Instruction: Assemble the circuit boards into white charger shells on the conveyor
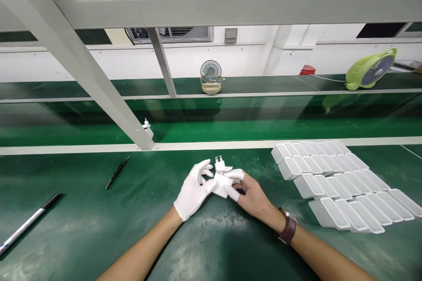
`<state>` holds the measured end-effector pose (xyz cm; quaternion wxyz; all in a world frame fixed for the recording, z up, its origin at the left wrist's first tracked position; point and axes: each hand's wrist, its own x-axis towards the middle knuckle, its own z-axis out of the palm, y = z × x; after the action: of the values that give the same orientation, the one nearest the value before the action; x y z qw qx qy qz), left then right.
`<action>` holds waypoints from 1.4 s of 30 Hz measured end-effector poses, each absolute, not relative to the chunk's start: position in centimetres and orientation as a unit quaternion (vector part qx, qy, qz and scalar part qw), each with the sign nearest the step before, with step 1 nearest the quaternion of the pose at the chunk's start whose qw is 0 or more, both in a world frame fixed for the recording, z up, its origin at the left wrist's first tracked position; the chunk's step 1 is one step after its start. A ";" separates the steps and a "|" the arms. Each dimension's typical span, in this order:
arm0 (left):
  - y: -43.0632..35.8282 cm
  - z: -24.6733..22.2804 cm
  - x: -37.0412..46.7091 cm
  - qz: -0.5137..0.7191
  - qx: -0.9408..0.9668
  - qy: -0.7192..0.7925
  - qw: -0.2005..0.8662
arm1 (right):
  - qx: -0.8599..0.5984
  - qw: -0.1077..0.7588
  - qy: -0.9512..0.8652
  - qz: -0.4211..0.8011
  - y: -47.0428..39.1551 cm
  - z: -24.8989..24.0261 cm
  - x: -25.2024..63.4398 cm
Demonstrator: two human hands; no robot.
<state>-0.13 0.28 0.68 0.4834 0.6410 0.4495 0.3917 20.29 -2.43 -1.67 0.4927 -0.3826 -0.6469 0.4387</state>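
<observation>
A white plug-in charger (222, 184) with two prongs pointing away from me is held above the green table. My left hand (195, 189), in a white glove, touches its left side with thumb and fingers. White finger cots cover fingertips of my right hand (252, 193), which grips the charger from the right. A dark watch strap is around my right wrist. Parts of the charger are hidden behind the fingers. To the right stand several rows of white rectangular cases (339, 175) on the table.
A black pen (118, 173) and a silver-and-black marker (31, 224) lie at the left. Beyond the pale rail runs a green conveyor belt (231, 129), with another white charger (148, 128) behind the slanted post (99, 78). Two fans, one small (211, 76) and one green (371, 70), stand farther back.
</observation>
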 end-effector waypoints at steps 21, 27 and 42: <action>-1.4 0.5 1.0 0.458 0.781 0.375 0.200 | -0.315 0.474 -0.329 0.754 -3.1 -1.4 19.4; -1.2 0.5 0.5 0.448 0.771 0.395 0.219 | -0.323 0.452 -0.319 0.768 -3.0 -0.9 19.5; -1.3 0.3 0.4 0.444 0.787 0.374 0.209 | -0.321 0.431 -0.346 0.769 -3.0 -0.8 19.6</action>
<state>0.40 -1.34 0.28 0.2091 0.7872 0.3739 0.4437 19.55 -3.03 -0.82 0.4310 -0.3213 -0.3457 0.7691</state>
